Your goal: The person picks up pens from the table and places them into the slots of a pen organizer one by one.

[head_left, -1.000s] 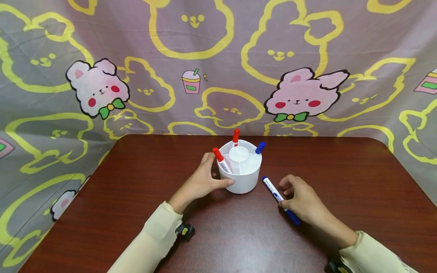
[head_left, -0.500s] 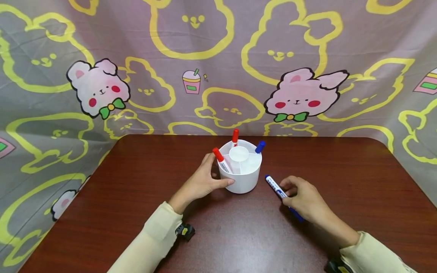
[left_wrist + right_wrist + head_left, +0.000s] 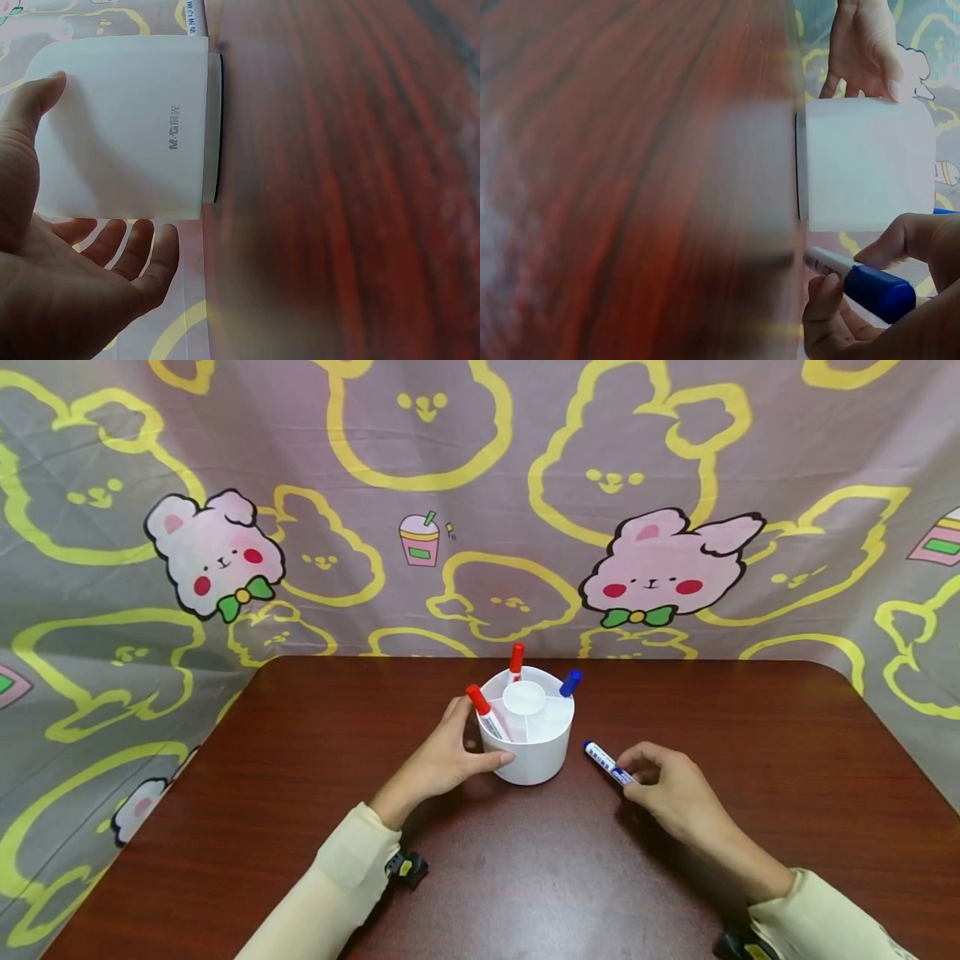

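My left hand [image 3: 442, 756] holds the white pen holder [image 3: 525, 764] at its left side, thumb on the front wall and fingers round the side. The holder stands upright, with compartments around a round middle cup. Two red-capped markers [image 3: 487, 717] lean in its left and back compartments, and a blue-capped marker [image 3: 571, 683] in the right one. To the right of the holder, my right hand [image 3: 678, 797] pinches a white marker with a blue cap [image 3: 877, 291] between thumb and fingers. Its blue tail end points towards the holder; the hand hides the cap in the head view.
Both hands work over a dark red-brown wooden table [image 3: 337, 718]. A curtain [image 3: 480, 527] printed with yellow outlines and pink rabbits hangs behind it. Black straps with small devices [image 3: 407, 868] sit at both wrists.
My right hand has closed its pinch on the marker and raised it, turning it so the cap goes out of sight behind the hand. My left hand and the pen holder have stayed put.
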`<state>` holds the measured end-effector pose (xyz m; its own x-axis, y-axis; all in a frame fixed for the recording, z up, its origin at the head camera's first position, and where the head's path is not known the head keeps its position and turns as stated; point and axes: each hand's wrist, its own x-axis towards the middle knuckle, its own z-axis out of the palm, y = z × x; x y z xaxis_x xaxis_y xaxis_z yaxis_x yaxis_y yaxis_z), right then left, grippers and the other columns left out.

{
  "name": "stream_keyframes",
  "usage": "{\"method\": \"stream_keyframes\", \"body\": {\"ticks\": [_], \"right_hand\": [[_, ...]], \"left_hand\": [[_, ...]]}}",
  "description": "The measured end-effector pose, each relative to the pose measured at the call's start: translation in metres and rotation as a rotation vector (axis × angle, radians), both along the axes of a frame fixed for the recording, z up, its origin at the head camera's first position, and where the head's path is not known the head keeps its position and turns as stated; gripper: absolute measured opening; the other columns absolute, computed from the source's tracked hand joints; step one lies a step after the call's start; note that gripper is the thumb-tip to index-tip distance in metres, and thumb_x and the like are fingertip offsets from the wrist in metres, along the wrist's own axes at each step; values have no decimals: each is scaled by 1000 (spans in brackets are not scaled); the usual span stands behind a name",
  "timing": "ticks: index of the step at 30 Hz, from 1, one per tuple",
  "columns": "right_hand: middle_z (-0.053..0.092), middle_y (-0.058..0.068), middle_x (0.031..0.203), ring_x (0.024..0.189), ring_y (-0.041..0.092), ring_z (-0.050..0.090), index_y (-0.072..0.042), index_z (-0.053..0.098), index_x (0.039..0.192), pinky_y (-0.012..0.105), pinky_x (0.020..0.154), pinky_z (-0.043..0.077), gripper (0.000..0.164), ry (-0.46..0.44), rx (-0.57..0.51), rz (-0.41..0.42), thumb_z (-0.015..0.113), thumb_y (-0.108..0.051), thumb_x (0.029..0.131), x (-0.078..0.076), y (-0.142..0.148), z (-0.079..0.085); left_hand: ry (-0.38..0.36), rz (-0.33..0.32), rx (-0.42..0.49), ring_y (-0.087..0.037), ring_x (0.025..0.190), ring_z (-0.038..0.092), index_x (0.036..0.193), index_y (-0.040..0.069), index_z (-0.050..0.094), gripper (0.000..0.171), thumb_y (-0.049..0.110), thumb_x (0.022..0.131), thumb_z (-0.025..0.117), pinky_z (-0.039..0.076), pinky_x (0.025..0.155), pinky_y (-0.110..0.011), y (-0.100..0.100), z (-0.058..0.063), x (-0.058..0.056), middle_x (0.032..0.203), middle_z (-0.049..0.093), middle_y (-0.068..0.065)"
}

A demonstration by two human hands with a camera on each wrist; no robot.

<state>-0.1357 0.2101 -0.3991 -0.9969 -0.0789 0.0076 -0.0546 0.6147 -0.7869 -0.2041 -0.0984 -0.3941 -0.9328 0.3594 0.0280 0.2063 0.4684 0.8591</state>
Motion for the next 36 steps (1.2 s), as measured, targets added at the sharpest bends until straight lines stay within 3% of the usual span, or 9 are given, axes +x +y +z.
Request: {"method": "stream_keyframes", "body": {"ticks": [9,12,16,21,29,36], "right_hand": [[73,6,85,68,9,59,-4,73,100,24,59,43,17,25,-10,-57,69,2,85,3,2,8],[70,7,79,61,11,57,-3,74,101,25,55,46,16,14,-34,-76,67,2,88,4,4,12],[73,11,89,65,8,57,-2,76,103,25,56,47,15,52,-42,-93,66,1,92,5,7,19],[75,12,106,75,3,62,0,77,105,22,63,52,13,97,-114,-121,68,0,96,6,11,27],[71,-21,99,85,2,60,-2,77,111,21,65,54,15,149,-193,-152,69,-9,100,11,16,39],[72,-21,101,90,1,63,-1,77,111,19,68,54,15,206,-238,-145,67,-9,101,14,14,43]], "left_hand": [[1,-7,6,-28,134,50,160,12,32,96,27,84,89,52,107,-46,0,1,0,156,39,-10],[-10,-23,32,-29,128,55,160,15,32,95,26,84,89,54,103,-45,0,1,0,151,48,-11],[-26,-28,51,-28,115,63,157,19,34,91,25,84,89,56,96,-42,0,1,0,142,57,-11],[-29,-31,50,-27,113,63,157,19,34,91,25,85,89,56,95,-39,0,1,0,143,57,-10],[-49,-33,67,-28,111,64,158,21,32,93,22,84,89,57,93,-37,-1,2,0,131,61,-13],[-39,-32,63,-28,111,64,158,20,32,92,23,85,88,57,93,-37,-1,1,0,132,61,-14]]}}
